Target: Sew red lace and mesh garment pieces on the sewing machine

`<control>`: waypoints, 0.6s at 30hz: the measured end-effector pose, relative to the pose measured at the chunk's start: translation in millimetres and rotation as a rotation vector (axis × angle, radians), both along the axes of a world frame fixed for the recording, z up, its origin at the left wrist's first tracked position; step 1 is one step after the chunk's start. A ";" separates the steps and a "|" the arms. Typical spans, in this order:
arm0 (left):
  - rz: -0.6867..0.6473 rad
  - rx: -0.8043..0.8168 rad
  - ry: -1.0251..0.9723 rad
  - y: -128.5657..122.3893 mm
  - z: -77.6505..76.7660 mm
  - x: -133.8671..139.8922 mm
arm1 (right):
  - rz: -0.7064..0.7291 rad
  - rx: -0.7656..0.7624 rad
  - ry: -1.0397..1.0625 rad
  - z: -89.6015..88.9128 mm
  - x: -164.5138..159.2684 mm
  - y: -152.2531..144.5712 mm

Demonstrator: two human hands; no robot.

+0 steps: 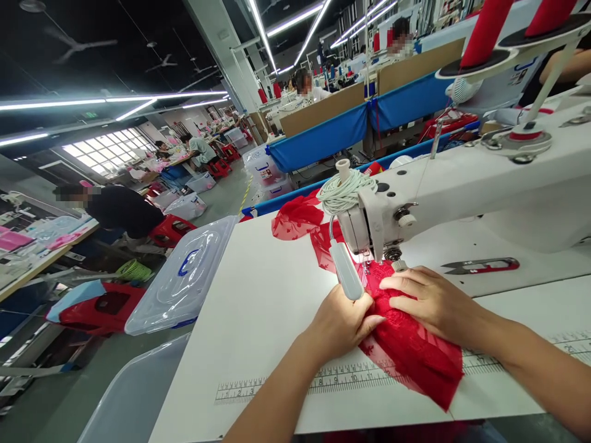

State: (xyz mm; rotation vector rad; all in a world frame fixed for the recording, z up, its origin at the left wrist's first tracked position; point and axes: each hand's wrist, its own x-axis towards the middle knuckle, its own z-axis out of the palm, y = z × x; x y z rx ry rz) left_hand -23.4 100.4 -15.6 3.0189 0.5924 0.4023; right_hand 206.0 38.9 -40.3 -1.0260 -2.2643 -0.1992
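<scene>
Sheer red lace fabric [410, 351] lies under the needle area of a white sewing machine [517, 191] and hangs toward the table's front. My left hand [339, 323] is at the fabric's left edge, thumb and fingers closed on it; a small white lamp [347, 271] partly hides the fingers. My right hand [429, 304] rests on top of the cloth, fingers stretched out and a little apart, just right of the needle. More red fabric [298, 218] spreads behind the machine head. Red-handled thread snips [484, 266] lie on the machine bed.
A printed ruler [344, 379] runs along the front of the white table [258, 307]. A coil of pale green cord [344, 191] sits on the machine head. Clear lidded bins [184, 277] stand left of the table. Red thread cones [484, 34] rise at upper right. Other people sit farther off.
</scene>
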 end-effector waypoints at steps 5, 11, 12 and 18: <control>0.003 -0.033 -0.035 -2.2 0.9 1.3 | -0.028 0.027 -0.001 2.1 0.6 0.7; -0.009 -0.079 -0.051 -8.6 2.8 2.9 | 0.087 -0.073 0.010 6.4 -1.8 -6.4; -0.012 -0.093 -0.050 -9.4 3.2 2.7 | 0.090 -0.092 -0.003 7.2 -1.9 -6.9; 0.011 -0.028 -0.020 -10.0 2.7 2.5 | 0.005 -0.084 -0.056 5.1 2.0 -3.4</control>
